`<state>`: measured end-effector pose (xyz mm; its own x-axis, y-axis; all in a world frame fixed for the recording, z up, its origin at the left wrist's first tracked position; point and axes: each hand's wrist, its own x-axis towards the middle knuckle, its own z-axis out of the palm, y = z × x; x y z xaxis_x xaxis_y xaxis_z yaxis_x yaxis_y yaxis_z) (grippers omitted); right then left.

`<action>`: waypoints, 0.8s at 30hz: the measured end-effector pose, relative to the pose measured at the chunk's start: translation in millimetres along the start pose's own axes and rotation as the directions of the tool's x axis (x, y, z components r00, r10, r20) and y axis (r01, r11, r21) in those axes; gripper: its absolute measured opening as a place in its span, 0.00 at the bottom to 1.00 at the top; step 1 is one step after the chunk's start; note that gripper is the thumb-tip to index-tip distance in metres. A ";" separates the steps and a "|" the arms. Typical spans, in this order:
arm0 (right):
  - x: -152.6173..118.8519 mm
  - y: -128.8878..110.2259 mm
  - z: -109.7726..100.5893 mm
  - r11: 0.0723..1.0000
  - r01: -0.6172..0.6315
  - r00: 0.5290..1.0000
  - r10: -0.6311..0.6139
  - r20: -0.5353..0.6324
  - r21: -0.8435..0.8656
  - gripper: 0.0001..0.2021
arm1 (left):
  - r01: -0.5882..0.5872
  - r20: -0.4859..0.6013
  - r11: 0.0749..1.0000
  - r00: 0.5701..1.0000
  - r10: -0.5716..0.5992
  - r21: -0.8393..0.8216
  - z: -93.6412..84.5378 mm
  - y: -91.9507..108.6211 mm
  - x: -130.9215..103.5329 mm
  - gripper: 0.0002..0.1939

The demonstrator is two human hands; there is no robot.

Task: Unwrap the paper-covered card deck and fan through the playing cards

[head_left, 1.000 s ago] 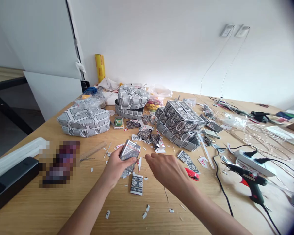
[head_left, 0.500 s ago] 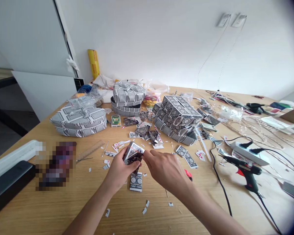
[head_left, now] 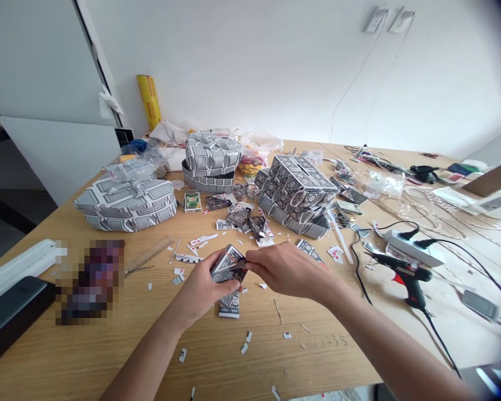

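Note:
My left hand (head_left: 200, 289) is closed around a black-and-white playing card box (head_left: 224, 270), held tilted above the table. The fingers of my right hand (head_left: 281, 267) pinch a dark edge or flap at the box's right end; whether that is a torn piece of it is too small to tell. Just below the box, a patterned card (head_left: 229, 309) lies flat on the wood, partly covered by my left hand. Beyond my hands are several more black card boxes (head_left: 239, 214) and loose cards (head_left: 336, 254).
Card-covered boxes (head_left: 125, 206) stand at the left, a stacked pair (head_left: 212, 156) behind, another (head_left: 303, 184) right of centre. A black glue gun (head_left: 413, 278) and a white power strip (head_left: 415, 248) lie at the right with cables. Paper scraps (head_left: 246, 342) litter the table (head_left: 150, 356).
The view has shifted a little. My right hand has drawn slightly away to the right from the box, with a dark edge now showing between its fingers. My left hand keeps its hold.

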<state>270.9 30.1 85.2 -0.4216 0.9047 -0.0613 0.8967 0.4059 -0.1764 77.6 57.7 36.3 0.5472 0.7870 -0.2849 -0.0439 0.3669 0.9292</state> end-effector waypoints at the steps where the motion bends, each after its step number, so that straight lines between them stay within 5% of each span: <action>1: 0.8 4.2 -0.3 0.999 0.021 0.999 -0.022 0.028 0.042 0.10 | 0.007 0.018 1.000 1.000 -0.008 0.009 0.2 -1.1 0.1 0.25; 11: -6.4 19.2 15.7 0.943 0.202 0.978 -0.210 0.004 0.263 0.11 | 0.114 0.222 0.992 0.967 -0.124 0.060 -2.0 -6.3 -1.6 0.30; 16: -17.5 7.7 33.8 0.972 0.023 0.999 -0.033 0.037 0.235 0.11 | -0.054 0.036 0.966 0.998 0.046 0.254 4.8 -13.8 5.8 0.31; 18: -23.6 4.1 39.3 0.945 -0.013 1.000 0.014 -0.003 0.328 0.13 | -0.031 0.114 0.975 0.993 0.006 0.220 4.8 -11.8 3.2 0.33; 21: -35.3 3.3 44.9 0.754 -0.137 0.988 0.152 0.032 0.643 0.18 | 0.056 0.323 0.997 0.944 -0.072 0.058 3.6 -8.1 -6.4 0.37; 23: -44.5 6.4 49.9 0.606 -0.232 0.961 0.264 0.083 0.761 0.22 | 0.089 0.303 0.996 0.950 -0.082 -0.010 2.8 -13.0 -11.7 0.38; 24: -49.3 9.3 53.5 0.616 -0.280 0.939 0.335 0.077 0.736 0.23 | 0.081 0.227 0.997 0.971 -0.078 -0.004 2.0 -18.8 -13.1 0.38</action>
<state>292.9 -17.6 34.1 -0.1056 0.9756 -0.1923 0.5712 -0.0988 -0.8148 72.9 39.4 23.0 0.7244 0.6229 -0.2953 -0.0029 0.4311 0.9023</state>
